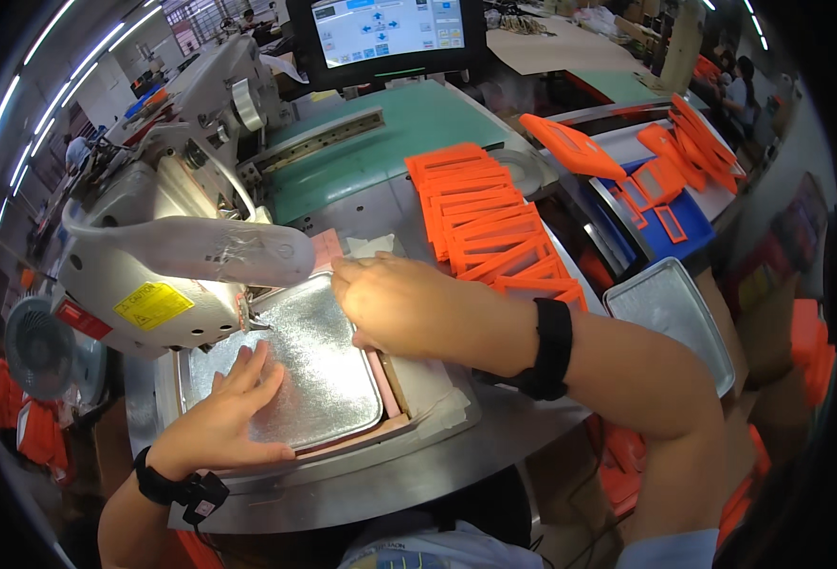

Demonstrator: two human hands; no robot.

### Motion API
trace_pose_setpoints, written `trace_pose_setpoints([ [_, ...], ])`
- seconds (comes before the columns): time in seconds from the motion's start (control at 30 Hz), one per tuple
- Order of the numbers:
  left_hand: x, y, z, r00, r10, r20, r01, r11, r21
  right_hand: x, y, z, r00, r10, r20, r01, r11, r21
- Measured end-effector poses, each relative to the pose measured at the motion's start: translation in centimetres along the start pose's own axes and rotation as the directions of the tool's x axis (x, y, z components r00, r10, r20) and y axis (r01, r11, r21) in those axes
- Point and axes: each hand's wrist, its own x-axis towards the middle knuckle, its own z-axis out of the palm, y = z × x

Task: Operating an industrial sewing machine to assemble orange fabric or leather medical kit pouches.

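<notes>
A shiny silver tray-like plate (pixel 328 389) with rounded corners lies under the head of a white sewing machine (pixel 144 256). It sits within a pinkish wooden-looking frame (pixel 395 424). My left hand (pixel 229 417) is open, its spread fingers resting on the plate's near left part. On the far right edge, my right hand (pixel 395 299) is curled over the plate's rim, thumb low along the side; its fingertips are partly hidden. The needle area (pixel 255 318) stands just beyond my left fingertips. Pale paper (pixel 428 384) lies under and beside the frame.
Overlapping orange rectangular frames (pixel 485 223) lie beyond my right forearm. A blue bin (pixel 689 237) with orange pieces stands farther right, near another silver tray (pixel 670 313). A screen (pixel 390 33) rises at the back. A fan (pixel 41 346) is at the left; people sit in the distance.
</notes>
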Motion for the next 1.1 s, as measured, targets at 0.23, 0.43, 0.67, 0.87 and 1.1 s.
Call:
trace_pose_setpoints([
  [0.23,-0.2,-0.5,0.7,0.999,0.014,-0.039,-0.013,1.000,0.007,0.8,-1.8,-2.3,0.967,0.001,0.256,0.026,0.995,-0.101],
  [0.43,-0.2,0.5,0.6,0.995,-0.095,0.001,0.095,0.995,0.023,1.0,-2.6,-2.6,0.920,0.039,0.389,0.014,0.991,-0.132],
  [0.67,-0.2,1.3,0.7,0.987,-0.158,0.031,0.157,0.987,0.025,1.5,-2.6,-1.8,0.899,0.052,0.434,-0.014,0.996,-0.090],
  [0.87,-0.6,1.2,1.4,0.990,-0.131,-0.045,0.130,0.991,-0.026,0.5,-3.5,-1.6,0.924,0.118,0.363,-0.083,0.990,-0.112],
  [1.1,-0.1,0.7,1.6,0.994,-0.088,-0.059,0.087,0.996,-0.022,1.2,-4.3,-2.9,0.900,0.182,0.396,-0.061,0.953,-0.298],
])
